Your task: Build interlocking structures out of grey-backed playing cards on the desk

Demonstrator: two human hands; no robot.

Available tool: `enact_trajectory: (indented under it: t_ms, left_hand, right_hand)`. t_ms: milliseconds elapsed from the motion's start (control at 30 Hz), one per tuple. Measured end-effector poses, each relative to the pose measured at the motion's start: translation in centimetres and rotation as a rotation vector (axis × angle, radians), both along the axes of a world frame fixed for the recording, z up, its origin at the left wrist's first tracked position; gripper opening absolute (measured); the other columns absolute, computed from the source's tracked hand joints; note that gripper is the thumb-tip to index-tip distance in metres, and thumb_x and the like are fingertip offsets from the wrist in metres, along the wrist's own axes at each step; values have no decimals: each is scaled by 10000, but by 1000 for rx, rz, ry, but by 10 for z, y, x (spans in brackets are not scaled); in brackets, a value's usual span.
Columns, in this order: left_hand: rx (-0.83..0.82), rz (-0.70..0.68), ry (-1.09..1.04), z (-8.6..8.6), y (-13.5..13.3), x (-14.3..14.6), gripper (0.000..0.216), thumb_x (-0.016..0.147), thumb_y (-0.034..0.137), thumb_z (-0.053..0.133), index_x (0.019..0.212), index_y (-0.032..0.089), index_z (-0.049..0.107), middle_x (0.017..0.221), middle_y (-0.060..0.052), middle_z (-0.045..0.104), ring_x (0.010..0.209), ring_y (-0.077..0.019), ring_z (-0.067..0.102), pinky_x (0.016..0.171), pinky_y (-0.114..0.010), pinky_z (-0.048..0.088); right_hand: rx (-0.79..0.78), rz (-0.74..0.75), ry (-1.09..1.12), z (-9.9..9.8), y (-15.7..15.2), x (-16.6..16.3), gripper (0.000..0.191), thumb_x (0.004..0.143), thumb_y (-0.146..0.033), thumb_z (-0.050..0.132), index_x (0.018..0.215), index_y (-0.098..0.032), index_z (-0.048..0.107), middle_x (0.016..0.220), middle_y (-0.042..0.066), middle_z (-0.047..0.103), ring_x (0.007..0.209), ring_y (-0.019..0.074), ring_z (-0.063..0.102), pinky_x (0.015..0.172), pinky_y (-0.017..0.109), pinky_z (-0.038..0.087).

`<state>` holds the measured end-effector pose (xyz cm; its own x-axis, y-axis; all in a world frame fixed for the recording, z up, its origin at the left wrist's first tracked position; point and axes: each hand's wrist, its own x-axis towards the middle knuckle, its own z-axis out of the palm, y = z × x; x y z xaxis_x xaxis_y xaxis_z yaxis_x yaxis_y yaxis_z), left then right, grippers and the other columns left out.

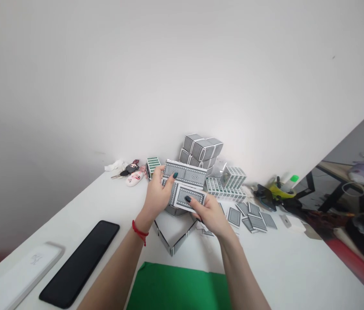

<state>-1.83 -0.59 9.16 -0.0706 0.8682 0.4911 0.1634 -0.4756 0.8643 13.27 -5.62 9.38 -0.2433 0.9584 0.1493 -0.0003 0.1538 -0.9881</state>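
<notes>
My left hand [161, 189] grips a block made of folded playing cards [185, 173], its thumb on the grey patterned face. A single grey-backed playing card [188, 198] is pinched in my right hand [209, 211], held against the lower front of the block. Just beneath them, a card-built frame [172, 249] with a V-shaped corner lies on the table. Behind the block rises a stack of grey card cubes [203, 148]. Loose playing cards [256, 221] are scattered to the right of my right hand.
Green-striped card blocks [225, 189] stand at the back right, another [152, 165] at back left beside keys with charms [133, 172]. A black phone [80, 262] and a white box [23, 275] lie left. A green sheet [178, 288] is in front. A wall closes off the back.
</notes>
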Motion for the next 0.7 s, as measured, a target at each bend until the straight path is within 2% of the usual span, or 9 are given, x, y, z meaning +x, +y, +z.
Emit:
enact_trajectory:
  t_ms: [167,367,467,533,633,700]
  left_hand:
    - [-30,16,108,4,-9,7,234,847,311,479,1055,206,462,986,-54,627,893,-204,595,793,-328,432]
    - [-10,20,75,4,-12,15,214,857,289,462,1049,196,441,1001,-62,611,935,-197,576,803,-314,429]
    - [-11,6,63,2,-11,15,213,863,302,461,1048,198,438,1010,-61,610,920,-189,580,798,-311,433]
    - [-24,0,35,1,-10,15,225,861,328,470,1047,205,433,988,-54,615,876,-184,591,766,-303,443]
    - [-46,-20,-18,0,-8,15,237,856,367,479,1028,213,425,943,-40,616,838,-180,596,726,-289,448]
    - [-62,-25,-28,0,-8,16,224,861,381,466,1006,214,427,911,-29,608,822,-176,590,716,-285,447]
  right_hand:
    - [28,24,-59,2,-1,-3,302,804,-478,523,689,-202,476,438,-83,348,392,74,270,413,211,218]
    - [103,29,-96,5,-2,-3,437,841,-502,455,527,-205,393,384,-66,367,391,76,316,461,222,305]
    - [62,22,-83,-2,2,-5,427,841,-529,434,575,-195,442,411,-51,448,358,74,359,406,214,309]
    - [12,-20,-43,-8,6,-6,386,805,-549,477,684,-184,501,503,-29,542,391,96,454,396,217,358]
    - [-7,-135,73,-14,11,-7,379,725,-529,597,854,-177,544,702,7,633,562,147,581,507,264,476]
    - [7,-179,126,-14,12,-7,393,694,-510,638,884,-176,553,774,21,650,632,160,600,578,285,501]
